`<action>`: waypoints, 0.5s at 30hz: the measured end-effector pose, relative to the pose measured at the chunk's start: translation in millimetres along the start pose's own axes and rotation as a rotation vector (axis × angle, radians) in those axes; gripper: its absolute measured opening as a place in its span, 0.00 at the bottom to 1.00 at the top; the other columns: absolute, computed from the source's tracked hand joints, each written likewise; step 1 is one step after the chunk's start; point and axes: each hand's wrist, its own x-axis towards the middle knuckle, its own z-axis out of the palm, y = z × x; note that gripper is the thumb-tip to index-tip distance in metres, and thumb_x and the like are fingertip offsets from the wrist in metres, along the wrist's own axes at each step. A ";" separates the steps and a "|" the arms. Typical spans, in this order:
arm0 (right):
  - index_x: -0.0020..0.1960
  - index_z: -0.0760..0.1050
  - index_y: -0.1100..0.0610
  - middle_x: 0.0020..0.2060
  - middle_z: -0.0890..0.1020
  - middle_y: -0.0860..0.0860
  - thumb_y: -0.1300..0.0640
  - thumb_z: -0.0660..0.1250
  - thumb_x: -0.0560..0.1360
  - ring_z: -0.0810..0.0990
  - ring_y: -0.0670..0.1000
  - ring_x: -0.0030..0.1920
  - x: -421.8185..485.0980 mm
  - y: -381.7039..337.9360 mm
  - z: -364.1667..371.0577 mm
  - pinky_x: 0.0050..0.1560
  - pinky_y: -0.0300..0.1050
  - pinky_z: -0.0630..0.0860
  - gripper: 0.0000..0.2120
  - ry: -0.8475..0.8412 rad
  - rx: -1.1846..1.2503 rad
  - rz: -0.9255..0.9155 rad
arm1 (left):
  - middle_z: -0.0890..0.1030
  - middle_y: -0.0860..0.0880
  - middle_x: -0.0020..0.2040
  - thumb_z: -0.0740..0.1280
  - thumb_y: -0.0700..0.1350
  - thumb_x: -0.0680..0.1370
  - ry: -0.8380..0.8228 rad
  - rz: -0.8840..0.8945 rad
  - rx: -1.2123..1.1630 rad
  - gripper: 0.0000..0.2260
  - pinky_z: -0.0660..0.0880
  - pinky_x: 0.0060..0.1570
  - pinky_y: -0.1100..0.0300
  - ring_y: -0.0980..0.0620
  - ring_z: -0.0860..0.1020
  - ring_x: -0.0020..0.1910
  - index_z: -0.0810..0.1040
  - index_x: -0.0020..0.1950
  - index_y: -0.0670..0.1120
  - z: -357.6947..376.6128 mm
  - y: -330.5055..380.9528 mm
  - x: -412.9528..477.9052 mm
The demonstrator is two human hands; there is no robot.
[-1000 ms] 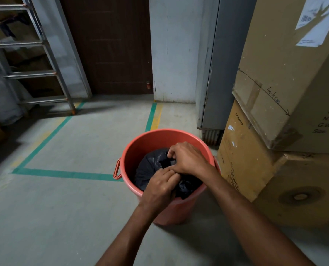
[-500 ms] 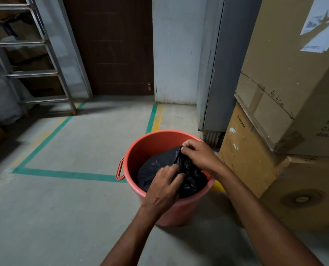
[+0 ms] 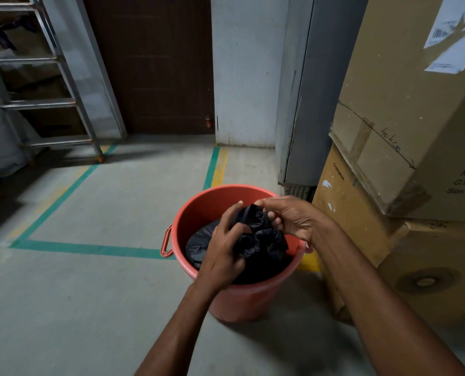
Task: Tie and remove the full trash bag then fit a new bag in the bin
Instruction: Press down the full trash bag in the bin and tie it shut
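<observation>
An orange-red plastic bin (image 3: 212, 202) with side handles stands on the concrete floor. Inside it sits a full black trash bag (image 3: 263, 248), its top gathered into a crumpled bunch. My left hand (image 3: 223, 251) grips the bunched plastic from the near side. My right hand (image 3: 288, 218) pinches the upper end of the bag's neck above the bin's right rim. Both hands are over the bin's mouth. The lower part of the bag is hidden inside the bin.
Stacked cardboard boxes (image 3: 405, 164) stand close on the right of the bin. A grey metal panel (image 3: 304, 104) and a dark door (image 3: 155, 63) are behind. An aluminium ladder (image 3: 49, 85) leans at the far left. Green and yellow floor tape (image 3: 90, 249) marks the concrete.
Both hands have lifted and pulled the bag's gathered top higher. My right hand has shifted right and up along the neck; my left has closed tighter on the bunch.
</observation>
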 end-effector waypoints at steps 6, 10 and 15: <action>0.56 0.79 0.54 0.35 0.82 0.47 0.62 0.67 0.80 0.75 0.45 0.36 -0.7 27.0 -1.4 0.39 0.36 0.72 0.07 0.030 -0.099 -0.315 | 0.78 0.58 0.50 0.59 0.30 0.63 0.151 -0.281 -0.283 0.24 0.75 0.54 0.58 0.54 0.79 0.52 0.73 0.56 0.47 5.9 7.3 18.4; 0.69 0.70 0.39 0.63 0.79 0.41 0.38 0.77 0.69 0.77 0.42 0.61 -3.9 69.2 -26.3 0.59 0.42 0.73 0.31 0.227 -0.300 -0.526 | 0.81 0.55 0.56 0.63 0.25 0.68 0.295 -0.406 -0.336 0.26 0.75 0.65 0.58 0.54 0.79 0.61 0.77 0.61 0.46 8.1 5.6 26.8; 0.84 0.41 0.48 0.83 0.46 0.48 0.29 0.79 0.59 0.42 0.50 0.82 3.3 98.2 -6.6 0.81 0.51 0.45 0.68 0.071 -1.005 -0.330 | 0.83 0.57 0.49 0.69 0.28 0.73 0.374 -0.437 -0.352 0.16 0.79 0.56 0.62 0.58 0.82 0.52 0.79 0.54 0.47 11.0 19.0 34.8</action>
